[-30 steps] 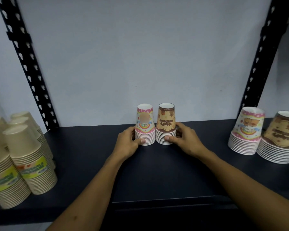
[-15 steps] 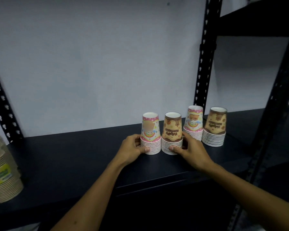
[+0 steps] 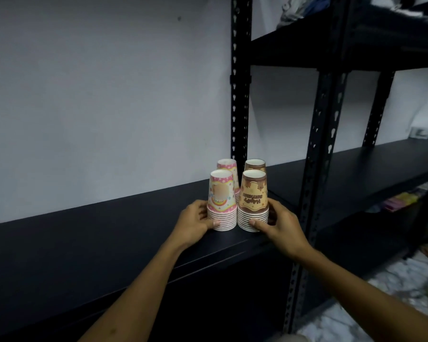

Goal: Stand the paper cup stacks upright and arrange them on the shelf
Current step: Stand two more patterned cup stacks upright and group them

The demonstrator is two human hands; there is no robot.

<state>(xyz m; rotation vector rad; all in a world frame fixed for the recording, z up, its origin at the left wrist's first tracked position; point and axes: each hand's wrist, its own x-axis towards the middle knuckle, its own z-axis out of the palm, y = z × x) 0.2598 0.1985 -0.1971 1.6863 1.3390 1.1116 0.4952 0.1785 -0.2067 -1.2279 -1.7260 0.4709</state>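
Observation:
Two upside-down paper cup stacks stand side by side on the black shelf (image 3: pixel 109 238). My left hand (image 3: pixel 195 220) grips the base of the pink stack (image 3: pixel 221 201). My right hand (image 3: pixel 279 223) grips the base of the brown stack (image 3: pixel 253 201). Right behind them stand a second pink stack (image 3: pixel 229 166) and a second brown stack (image 3: pixel 255 165), both mostly hidden by the front pair. All stacks are upright, rims down.
A black perforated upright (image 3: pixel 240 95) rises just behind the stacks, another post (image 3: pixel 316 156) stands to their right. A neighbouring shelf unit (image 3: pixel 381 164) extends right, with coloured items (image 3: pixel 400 201) on a lower level. Pale patterned floor (image 3: pixel 381 304) lies below.
Both hands have slid the pink and brown stacks rightward along the shelf until they stand in front of the other pair. The view has swung right, and the plain cup stacks at left are out of view.

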